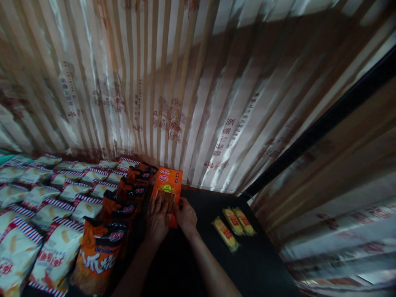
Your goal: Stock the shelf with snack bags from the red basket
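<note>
An orange snack packet (173,176), with a window showing brown sticks and a yellow-green round label, lies near the back edge of the dark table. Two similar logos show at its top, one above the other; whether a second packet lies beneath, I cannot tell. My left hand (158,216) rests over the packet's lower left part, fingers stretched out flat on its face. At the lower right edge is my right hand (186,216), its fingers curled and closed on the packet's side. The packet's lower left part is hidden under my left hand.
Orange-and-black snack bags (100,255) stand in a column left of my arms. Beyond them are rows of white snack bags (57,249). Several yellow wrapped snacks (225,234) lie right on the dark table (247,268). A printed curtain (192,95) hangs behind, with a dark pole (309,138) slanting across.
</note>
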`<state>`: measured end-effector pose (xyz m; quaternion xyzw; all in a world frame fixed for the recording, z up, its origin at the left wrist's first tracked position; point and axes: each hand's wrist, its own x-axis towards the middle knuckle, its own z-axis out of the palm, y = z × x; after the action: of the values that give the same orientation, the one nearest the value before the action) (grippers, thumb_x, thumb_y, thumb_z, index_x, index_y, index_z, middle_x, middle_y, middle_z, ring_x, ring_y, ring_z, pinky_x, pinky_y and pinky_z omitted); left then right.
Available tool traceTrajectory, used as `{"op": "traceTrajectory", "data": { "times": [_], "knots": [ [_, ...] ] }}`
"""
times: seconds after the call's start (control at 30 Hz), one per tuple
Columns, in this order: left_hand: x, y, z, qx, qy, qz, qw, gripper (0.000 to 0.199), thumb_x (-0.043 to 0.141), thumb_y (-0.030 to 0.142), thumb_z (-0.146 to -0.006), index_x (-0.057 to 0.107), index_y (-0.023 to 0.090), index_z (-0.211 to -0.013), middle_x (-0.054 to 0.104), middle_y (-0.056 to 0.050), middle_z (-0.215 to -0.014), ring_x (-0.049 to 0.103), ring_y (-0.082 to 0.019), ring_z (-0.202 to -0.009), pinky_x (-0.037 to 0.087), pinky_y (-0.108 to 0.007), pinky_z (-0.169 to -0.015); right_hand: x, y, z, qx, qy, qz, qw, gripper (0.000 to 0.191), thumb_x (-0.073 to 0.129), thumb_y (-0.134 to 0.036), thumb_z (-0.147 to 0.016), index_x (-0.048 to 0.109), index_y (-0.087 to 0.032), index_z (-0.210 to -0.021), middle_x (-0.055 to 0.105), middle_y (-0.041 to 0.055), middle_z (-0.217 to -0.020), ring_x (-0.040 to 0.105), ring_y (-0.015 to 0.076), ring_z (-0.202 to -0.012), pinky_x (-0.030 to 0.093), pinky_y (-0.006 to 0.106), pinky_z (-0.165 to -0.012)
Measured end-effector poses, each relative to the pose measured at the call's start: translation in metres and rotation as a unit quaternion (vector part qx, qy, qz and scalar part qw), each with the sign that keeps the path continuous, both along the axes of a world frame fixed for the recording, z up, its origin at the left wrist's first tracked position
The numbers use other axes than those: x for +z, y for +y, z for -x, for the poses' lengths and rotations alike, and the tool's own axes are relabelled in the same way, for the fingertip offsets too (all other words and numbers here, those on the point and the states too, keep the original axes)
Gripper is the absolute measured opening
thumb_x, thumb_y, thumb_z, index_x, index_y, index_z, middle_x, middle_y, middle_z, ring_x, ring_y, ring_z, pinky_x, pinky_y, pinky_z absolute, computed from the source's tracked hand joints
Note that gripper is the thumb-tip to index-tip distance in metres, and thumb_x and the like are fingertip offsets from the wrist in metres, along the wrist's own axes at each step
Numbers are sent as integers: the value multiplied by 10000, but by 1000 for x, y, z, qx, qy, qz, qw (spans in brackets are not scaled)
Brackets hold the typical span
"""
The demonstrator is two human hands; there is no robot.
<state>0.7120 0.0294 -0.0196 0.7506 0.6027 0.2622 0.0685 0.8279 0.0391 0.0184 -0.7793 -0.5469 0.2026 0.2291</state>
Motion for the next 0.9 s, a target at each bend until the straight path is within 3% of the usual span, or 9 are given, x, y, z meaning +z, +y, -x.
{"op": "traceTrajectory", "data": {
  "times": [0.17,0.37,0.67,0.9],
  "knots": [
    [1,-1,-1,2,5,-3,1000,408,437,222,-813,554,200,-1204,437,-85,-1367,301,-281,-1307,303,-446,-1048,-5,6,-2,-12,-26,-37,999,297,453,-289,-825,559,-202,-1088,605,84,-1054,610,175,-926,441,242,-726],
    [3,-1,-3,3,0,4,1000,406,444,203,-811,560,181,-1199,416,-96,-1380,294,-286,-1310,292,-433,-1061,-15,29,-11,-1,13,-84,996,389,471,-224,-799,495,-143,-1179,596,97,-1096,607,172,-912,451,250,-791],
    [3,-1,-3,6,9,-5,1000,402,453,210,-812,560,187,-1199,444,-100,-1358,313,-289,-1300,297,-442,-1058,-22,53,-18,11,51,-101,994,315,472,-138,-770,562,-153,-1071,636,50,-1003,614,128,-795,457,212,-758],
    [-1,1,-5,18,-6,-19,1000,392,468,221,-807,571,192,-1185,451,-91,-1355,310,-283,-1300,316,-439,-1049,-30,60,-17,5,71,-150,986,304,473,-119,-743,594,-144,-1021,652,63,-951,615,153,-818,467,238,-756]
  ]
}}
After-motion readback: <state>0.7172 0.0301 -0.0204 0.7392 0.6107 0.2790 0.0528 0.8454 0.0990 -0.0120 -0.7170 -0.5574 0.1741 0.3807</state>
